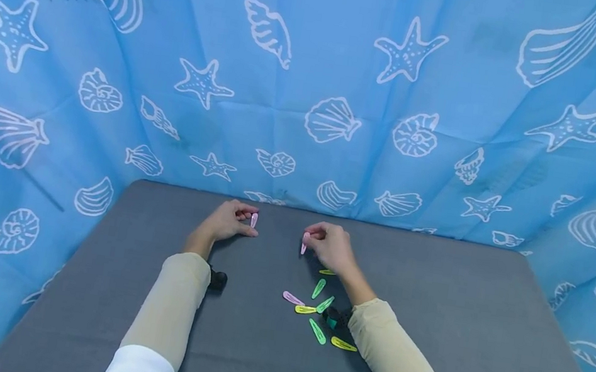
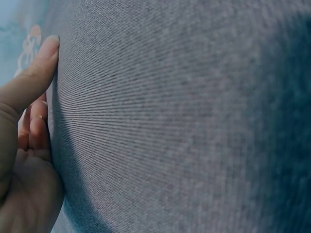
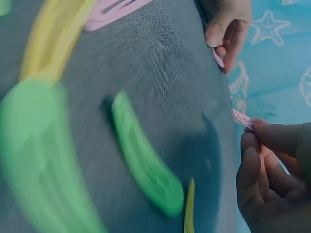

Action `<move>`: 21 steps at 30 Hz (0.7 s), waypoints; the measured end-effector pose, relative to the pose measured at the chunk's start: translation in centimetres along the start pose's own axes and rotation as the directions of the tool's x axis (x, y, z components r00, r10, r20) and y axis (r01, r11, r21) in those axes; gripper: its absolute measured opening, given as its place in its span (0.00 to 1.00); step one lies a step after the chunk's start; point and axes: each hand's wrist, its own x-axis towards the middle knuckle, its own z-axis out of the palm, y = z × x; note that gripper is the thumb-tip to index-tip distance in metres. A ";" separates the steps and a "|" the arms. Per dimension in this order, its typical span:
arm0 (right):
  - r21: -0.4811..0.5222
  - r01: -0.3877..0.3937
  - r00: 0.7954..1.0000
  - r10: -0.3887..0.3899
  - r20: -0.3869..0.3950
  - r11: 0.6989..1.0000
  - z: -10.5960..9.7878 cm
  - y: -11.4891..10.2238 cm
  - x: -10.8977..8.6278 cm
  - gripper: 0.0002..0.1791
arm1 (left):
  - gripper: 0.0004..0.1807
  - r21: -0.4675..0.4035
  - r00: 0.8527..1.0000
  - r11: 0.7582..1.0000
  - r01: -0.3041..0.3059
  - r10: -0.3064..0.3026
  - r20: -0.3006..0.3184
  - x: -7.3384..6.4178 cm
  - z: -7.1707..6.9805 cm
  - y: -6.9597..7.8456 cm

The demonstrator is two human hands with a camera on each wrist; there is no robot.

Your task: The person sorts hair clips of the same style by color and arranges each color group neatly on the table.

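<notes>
Near the table's far edge, my left hand (image 1: 227, 220) has thumb and forefinger at either end of a pink snap hair clip (image 1: 254, 220). The right wrist view shows this pink clip (image 3: 218, 58) between thumb and fingers; in the left wrist view it is hidden, and only the left hand (image 2: 31, 97) shows. Across a gap to the right, my right hand (image 1: 331, 246) pinches another pink hair clip (image 1: 304, 243), which points away from its fingertips in the right wrist view (image 3: 241, 119).
Below my right hand lie loose hair clips: a pink one (image 1: 292, 298), several green ones (image 1: 317, 332) and several yellow ones (image 1: 343, 344). The dark grey table (image 1: 247, 344) ends at a blue curtain (image 1: 314, 74) printed with shells and starfish.
</notes>
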 end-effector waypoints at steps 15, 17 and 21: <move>-0.030 -0.029 1.000 0.030 0.011 0.999 4.8 -1.7 5.5 0.05 | 0.32 -0.001 1.000 1.000 -0.007 0.007 -0.007 0.1 0.0 0.0; -0.041 -0.051 0.999 0.051 0.003 0.998 5.3 -1.9 5.8 0.05 | 0.32 -0.001 1.000 1.000 -0.014 0.014 -0.006 0.1 0.0 0.0; -0.071 -0.071 0.997 0.071 -0.005 0.995 6.0 -2.3 6.2 0.06 | 0.32 -0.003 1.000 1.000 -0.009 0.009 -0.016 0.1 0.0 0.0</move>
